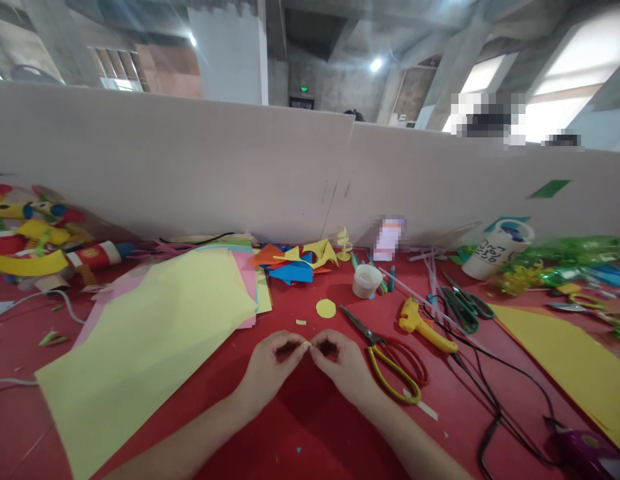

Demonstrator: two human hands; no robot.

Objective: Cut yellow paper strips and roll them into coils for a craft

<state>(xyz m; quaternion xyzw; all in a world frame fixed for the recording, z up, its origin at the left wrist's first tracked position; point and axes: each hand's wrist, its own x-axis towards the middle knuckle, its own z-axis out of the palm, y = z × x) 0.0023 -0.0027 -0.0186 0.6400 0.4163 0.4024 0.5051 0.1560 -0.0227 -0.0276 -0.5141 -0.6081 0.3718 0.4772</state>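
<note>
My left hand [274, 363] and my right hand [343, 367] meet at the fingertips above the red table. Both are closed in a pinch on a small yellow piece of paper [307, 344], mostly hidden by the fingers. Just beyond them lie a yellow paper disc [326, 308] and a small pale strip [301, 323]. To the right of my right hand is a pair of scissors [374, 339] with red and yellow handles, its blades partly apart and pointing away to the left.
Large yellow paper sheets [155, 333] spread over the left. A white cup [367, 281] stands behind the scissors. Further right are a yellow glue gun [424, 327] with black cords, green-handled scissors [463, 310] and orange-yellow sheets [565, 360]. A white partition [190, 167] borders the far edge.
</note>
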